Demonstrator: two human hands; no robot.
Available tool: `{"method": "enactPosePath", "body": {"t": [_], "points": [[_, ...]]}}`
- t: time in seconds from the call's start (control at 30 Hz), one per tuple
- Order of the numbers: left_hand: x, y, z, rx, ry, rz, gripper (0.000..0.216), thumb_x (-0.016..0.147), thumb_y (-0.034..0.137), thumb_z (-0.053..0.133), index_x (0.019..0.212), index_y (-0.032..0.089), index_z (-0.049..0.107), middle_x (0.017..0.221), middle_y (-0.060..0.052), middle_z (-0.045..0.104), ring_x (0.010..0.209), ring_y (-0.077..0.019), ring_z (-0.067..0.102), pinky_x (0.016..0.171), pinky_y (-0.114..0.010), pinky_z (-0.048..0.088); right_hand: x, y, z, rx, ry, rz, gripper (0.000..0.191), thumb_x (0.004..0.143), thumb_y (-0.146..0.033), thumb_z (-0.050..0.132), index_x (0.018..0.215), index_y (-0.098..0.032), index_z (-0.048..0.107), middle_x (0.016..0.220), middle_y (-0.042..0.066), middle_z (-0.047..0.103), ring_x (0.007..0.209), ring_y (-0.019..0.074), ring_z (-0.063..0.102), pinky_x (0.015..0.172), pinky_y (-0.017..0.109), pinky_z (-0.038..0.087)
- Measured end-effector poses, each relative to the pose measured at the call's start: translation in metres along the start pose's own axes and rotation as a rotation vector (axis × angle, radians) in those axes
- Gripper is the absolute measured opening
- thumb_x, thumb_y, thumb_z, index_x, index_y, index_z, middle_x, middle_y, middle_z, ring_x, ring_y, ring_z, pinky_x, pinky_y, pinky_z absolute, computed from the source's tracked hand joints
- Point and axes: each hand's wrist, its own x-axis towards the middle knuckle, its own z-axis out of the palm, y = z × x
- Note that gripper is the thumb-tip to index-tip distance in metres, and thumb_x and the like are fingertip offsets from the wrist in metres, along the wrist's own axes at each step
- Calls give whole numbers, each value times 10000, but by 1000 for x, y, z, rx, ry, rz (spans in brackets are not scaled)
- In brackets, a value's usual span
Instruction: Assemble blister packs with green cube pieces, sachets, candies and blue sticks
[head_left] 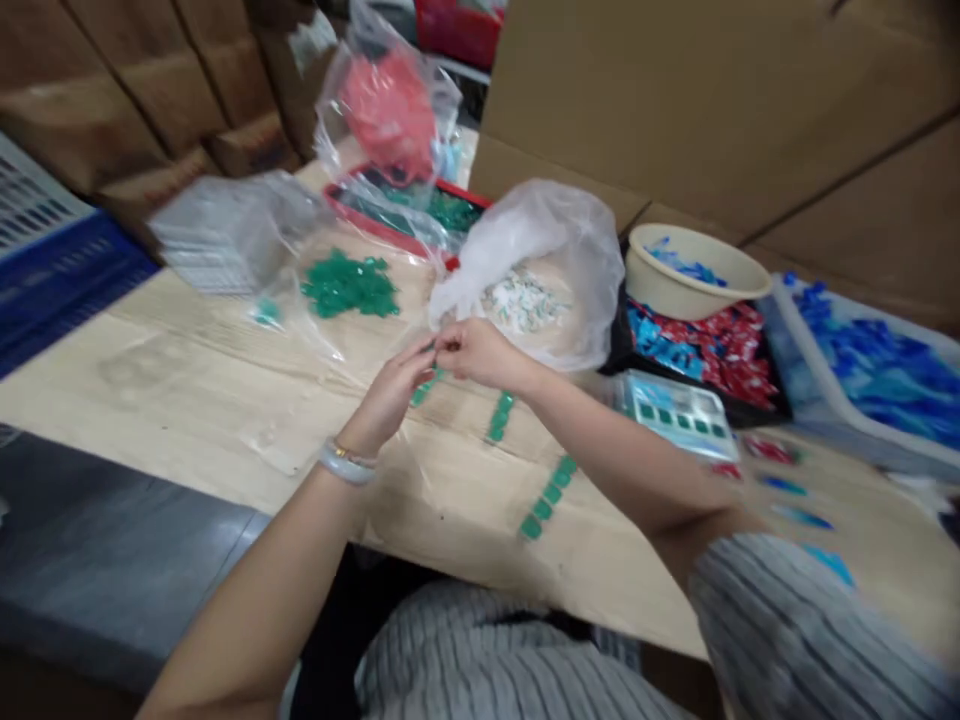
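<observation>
Closest to us, our grey ribbed sleeve [787, 620] crosses the near edge of the cardboard surface [187, 370]. Our left hand [390, 395] and right hand [480, 355] meet mid-surface, the fingertips of both pinched together on a small piece [444, 347] too blurred to identify. Three short rows of green tiles [547, 497] lie lined up beside our wrists, done, we judge. The loose green pile [349, 285] toward the far edge looks unsorted, so much seems left.

Green tiles [349, 286], grey striped sleeve [810, 625]
</observation>
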Motion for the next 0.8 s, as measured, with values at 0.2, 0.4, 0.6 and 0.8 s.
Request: {"method": "enactPosePath", "body": {"t": [0.2, 0.4, 0.6, 0.8], "points": [[-10, -3, 28, 315, 35, 17, 306, 698, 275, 566, 959, 129, 628, 713, -7, 596, 575, -75, 477, 531, -189, 382, -43, 11, -11, -122, 112, 45, 161, 678, -159, 466, 539, -124, 539, 460, -63, 407, 448, 40, 365, 449, 169, 267], [-33, 0, 24, 34, -65, -233, 180, 644, 228, 603, 782, 121, 647, 745, -24, 620, 649, -95, 537, 631, -222, 428, -70, 5, 11, -405, 130, -37, 143, 687, -141, 474, 560, -146, 540, 573, -19, 504, 555, 76, 437, 539, 190, 309], [-68, -23, 17, -234, 151, -313, 85, 632, 195, 574, 661, 130, 620, 652, -3, 603, 596, -80, 520, 577, -188, 413, -77, 0, 44, -557, 40, -57, 139, 703, -151, 456, 605, -160, 553, 622, 14, 534, 580, 112, 466, 548, 223, 317], [-99, -27, 5, 6, 316, -278, 172, 610, 155, 580, 770, 135, 639, 689, -12, 616, 587, -89, 515, 582, -203, 413, -80, 3, 70, -195, 8, -51, 146, 670, -88, 481, 546, -164, 499, 550, -25, 474, 524, 86, 435, 504, 198, 333]]}}
